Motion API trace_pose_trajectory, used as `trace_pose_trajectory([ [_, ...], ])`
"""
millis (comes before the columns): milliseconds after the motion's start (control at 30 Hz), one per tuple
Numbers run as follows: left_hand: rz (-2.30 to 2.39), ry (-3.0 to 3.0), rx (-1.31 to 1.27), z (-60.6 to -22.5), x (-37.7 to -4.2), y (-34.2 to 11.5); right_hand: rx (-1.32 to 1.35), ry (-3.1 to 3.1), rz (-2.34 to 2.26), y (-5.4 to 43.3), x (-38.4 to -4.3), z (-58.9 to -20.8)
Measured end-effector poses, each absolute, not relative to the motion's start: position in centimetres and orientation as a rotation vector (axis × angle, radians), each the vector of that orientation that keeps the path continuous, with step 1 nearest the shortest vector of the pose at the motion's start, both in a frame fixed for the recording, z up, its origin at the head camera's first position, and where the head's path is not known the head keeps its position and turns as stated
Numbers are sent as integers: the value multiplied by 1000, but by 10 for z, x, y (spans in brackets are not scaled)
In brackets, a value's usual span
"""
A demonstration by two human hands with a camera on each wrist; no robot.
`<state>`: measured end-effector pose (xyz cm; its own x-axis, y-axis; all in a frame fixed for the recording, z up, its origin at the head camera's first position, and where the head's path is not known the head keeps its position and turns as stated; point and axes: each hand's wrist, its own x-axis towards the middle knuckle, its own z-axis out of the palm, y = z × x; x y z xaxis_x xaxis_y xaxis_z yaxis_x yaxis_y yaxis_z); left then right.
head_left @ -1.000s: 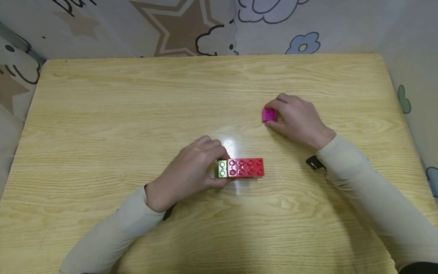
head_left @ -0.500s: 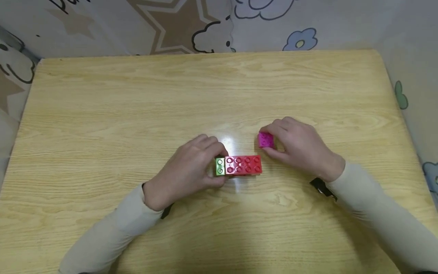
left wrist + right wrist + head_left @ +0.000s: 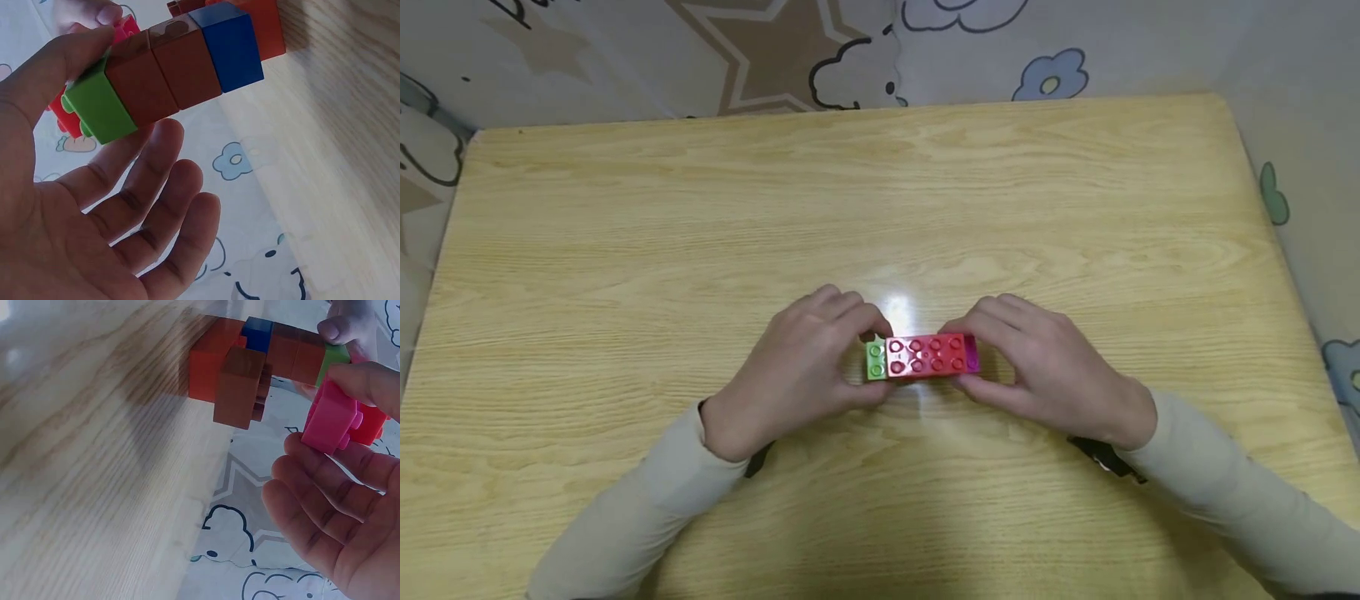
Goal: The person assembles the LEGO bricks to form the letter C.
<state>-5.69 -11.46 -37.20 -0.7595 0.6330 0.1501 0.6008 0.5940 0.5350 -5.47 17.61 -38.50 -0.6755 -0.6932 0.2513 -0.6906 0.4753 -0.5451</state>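
A stack of toy building bricks stands on the table between the hands. From its orange base brick (image 3: 209,362) rise a blue brick (image 3: 228,47), two brown bricks (image 3: 144,81) and a green brick (image 3: 876,360). A long red brick (image 3: 925,357) lies across the top and overhangs to the right. My left hand (image 3: 797,375) holds the stack near the green brick, between thumb and fingers. My right hand (image 3: 1045,358) pinches a pink brick (image 3: 329,419) under the red brick's right end; I cannot tell whether they touch. Below it, another brown brick (image 3: 237,387) sits by the orange base.
The wooden table (image 3: 625,233) reaches back to a wall (image 3: 970,67) printed with stars, flowers and cartoon figures. A side wall (image 3: 1292,275) runs along the table's right edge. Dark bands (image 3: 1108,458) show at the wrists.
My right hand has brought the pink brick toward me and slightly left, from the open tabletop to beneath the red brick's right end. My left hand keeps its hold on the stack.
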Motion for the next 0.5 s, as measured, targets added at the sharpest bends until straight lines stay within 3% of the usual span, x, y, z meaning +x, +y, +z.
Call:
trace_pose_trajectory([
  [500,1172,2719,1191,-373,-56,-110,-1222,2617,-1200,177,-52,-390],
])
